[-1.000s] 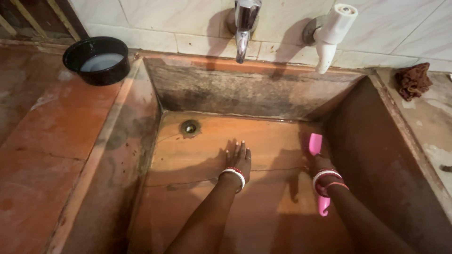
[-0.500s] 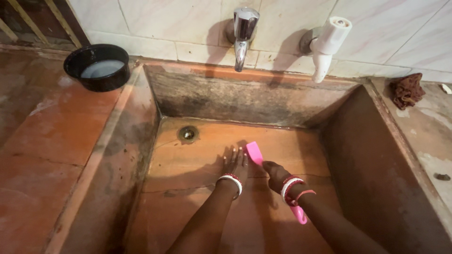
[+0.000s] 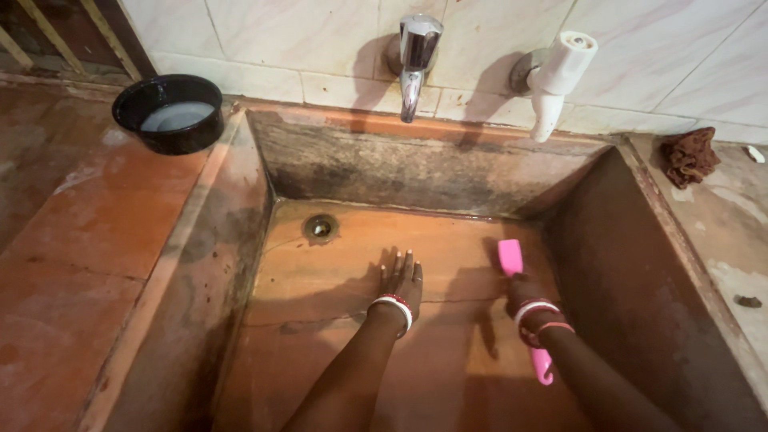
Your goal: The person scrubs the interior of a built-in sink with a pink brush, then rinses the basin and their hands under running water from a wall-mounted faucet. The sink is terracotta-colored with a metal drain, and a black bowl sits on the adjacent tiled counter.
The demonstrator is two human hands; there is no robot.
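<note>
Pink brush (image 3: pixel 510 258) gripped by right hand (image 3: pixel 524 292) in sink (image 3: pixel 448 232); left hand (image 3: pixel 400 280) flat, open; black bowl (image 3: pixel 170 112) holds liquid.

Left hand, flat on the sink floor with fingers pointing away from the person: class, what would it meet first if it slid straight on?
Probably the sink's dark back wall. The left hand points past the drain, which lies off to its left.

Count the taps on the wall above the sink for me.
2. A chrome tap sits above the middle of the sink's back wall, and a white plastic tap sits to its right, angled down. None appear hidden.
</note>
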